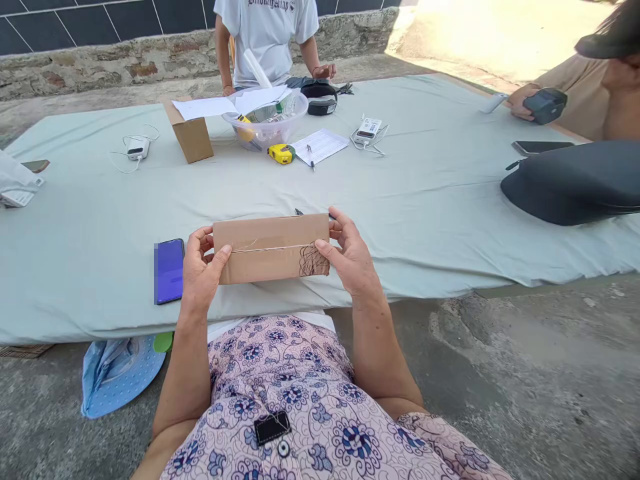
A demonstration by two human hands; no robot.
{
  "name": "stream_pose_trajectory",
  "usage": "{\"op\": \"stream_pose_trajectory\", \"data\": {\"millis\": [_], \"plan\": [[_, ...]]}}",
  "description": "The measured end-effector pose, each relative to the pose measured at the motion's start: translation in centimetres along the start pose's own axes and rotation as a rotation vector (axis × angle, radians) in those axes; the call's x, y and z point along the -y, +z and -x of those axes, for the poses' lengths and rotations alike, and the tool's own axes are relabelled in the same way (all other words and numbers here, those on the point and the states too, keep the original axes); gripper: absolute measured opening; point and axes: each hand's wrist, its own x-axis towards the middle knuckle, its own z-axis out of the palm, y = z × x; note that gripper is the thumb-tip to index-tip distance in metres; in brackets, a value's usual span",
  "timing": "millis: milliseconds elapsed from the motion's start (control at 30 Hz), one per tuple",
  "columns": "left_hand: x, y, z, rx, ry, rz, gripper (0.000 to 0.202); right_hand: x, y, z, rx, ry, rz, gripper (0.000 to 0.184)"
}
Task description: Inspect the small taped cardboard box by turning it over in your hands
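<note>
A long brown cardboard box is held level between both hands above the near edge of the table. My left hand grips its left end, thumb on the top face and fingers behind. At the other end my right hand closes on the box, its thumb beside a patch of black scribbled lines. A seam runs lengthwise across the side facing me. Just behind the box, the tip of a dark pen shows; the rest is hidden. Left of my left hand lies a phone with a blue screen.
On the cloth-covered table are a plastic basin, a yellow tape measure, a paper sheet, an upright cardboard box, power banks and a black case. Two people are at the far and right sides. A blue hat lies below.
</note>
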Motion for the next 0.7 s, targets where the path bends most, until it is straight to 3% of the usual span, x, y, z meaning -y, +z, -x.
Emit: {"op": "stream_pose_trajectory", "data": {"millis": [167,267,367,533,700], "plan": [[-0.3,-0.4,0.0,0.004,-0.011,0.084,0.05,-0.1,-0.6,-0.2,0.074,0.016,-0.098,0.071],[-0.6,-0.6,0.2,-0.001,-0.028,0.078,0.045,0.2,-0.4,-0.2,0.054,0.011,-0.086,0.059],[-1.0,-0.6,0.4,-0.027,-0.044,0.008,0.051,0.7,0.2,0.1,0.02,-0.006,-0.044,0.044],[-2.2,0.3,1.3,-0.056,0.059,-0.392,0.042,2.5,1.7,1.3,-0.14,-0.056,0.247,0.034],[-3.2,2.0,2.6,-0.144,0.146,-0.735,0.05,3.6,3.1,2.0,-0.247,-0.101,0.603,0.047]]}}
